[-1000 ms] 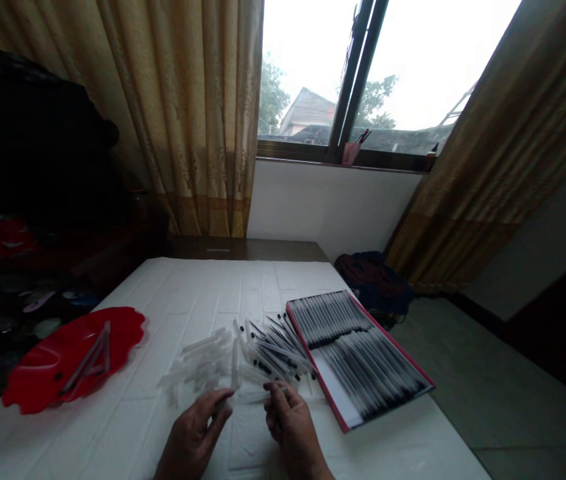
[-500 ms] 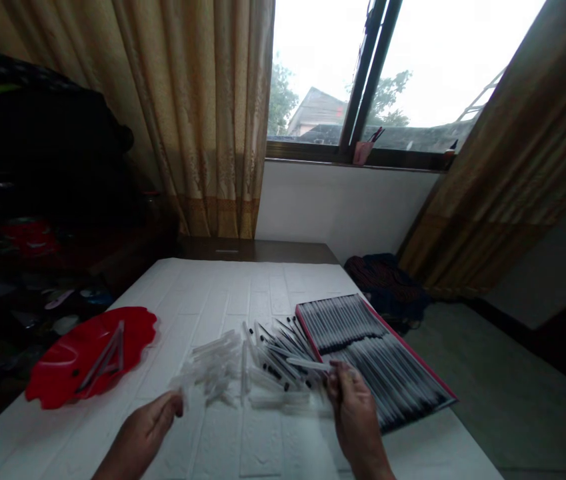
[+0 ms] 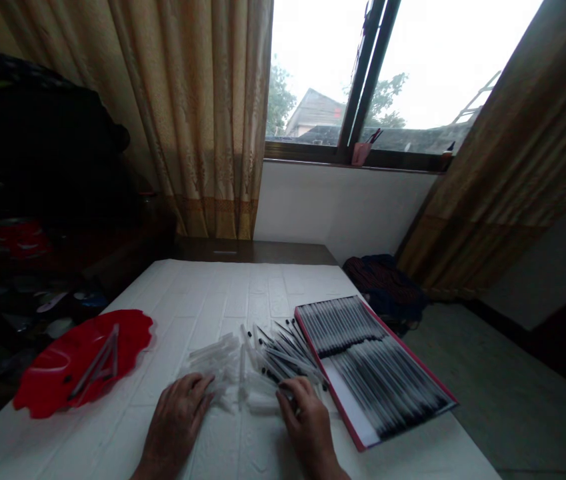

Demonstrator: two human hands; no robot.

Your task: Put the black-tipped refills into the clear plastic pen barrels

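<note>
My left hand (image 3: 179,419) lies on the white table (image 3: 223,293) with its fingers stretched forward onto a heap of clear pen caps (image 3: 215,360). My right hand (image 3: 305,417) rests beside it, fingertips curled over the near end of a pile of loose pens with black tips (image 3: 283,357). Whether its fingers hold a pen is hidden. Just right of that hand lies a flat red-edged box (image 3: 363,437) filled with rows of pens.
A red wavy-edged plate (image 3: 53,377) with a few pens in it sits at the table's left. Dark clutter fills the far left. Curtains and a window stand behind the table. A dark bundle (image 3: 385,283) lies on the floor to the right.
Both hands have come back toward the middle. The right hand left the box side and dropped onto the loose pens. The left hand moved forward onto the caps.
</note>
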